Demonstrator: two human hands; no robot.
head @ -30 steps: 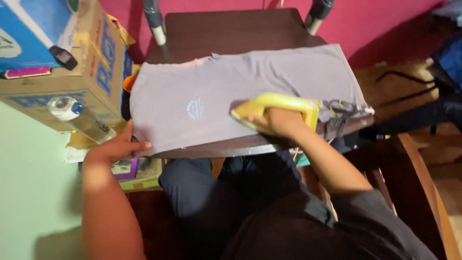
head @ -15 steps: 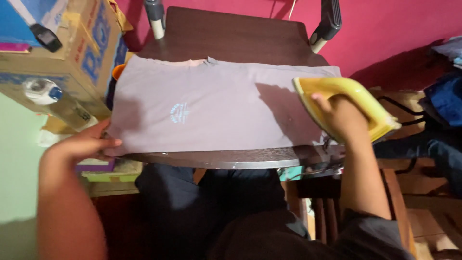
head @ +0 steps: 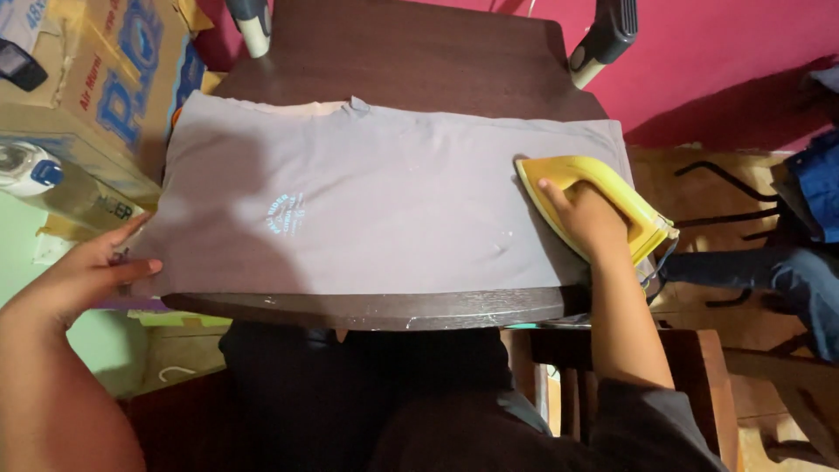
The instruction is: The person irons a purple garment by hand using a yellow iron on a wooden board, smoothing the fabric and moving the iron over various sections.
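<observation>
A grey folded T-shirt (head: 376, 210) with a small pale blue print lies flat across a dark wooden table (head: 411, 70). My right hand (head: 590, 218) grips the handle of a yellow clothes iron (head: 629, 205) resting on the shirt's right end. My left hand (head: 92, 267) lies with fingers extended at the shirt's left near corner, pinning its edge against the table.
A cardboard box (head: 105, 79) with blue print stands at the left, with a clear bottle with a white and blue cap (head: 44, 179) beside it. Two grey-and-cream handles (head: 603, 35) stick up behind the table. Blue clothes (head: 813, 227) lie at the right by a pink wall.
My right hand has slid the iron from the shirt's middle to its right end. My left hand has stayed on the left edge. The camera view has shifted closer.
</observation>
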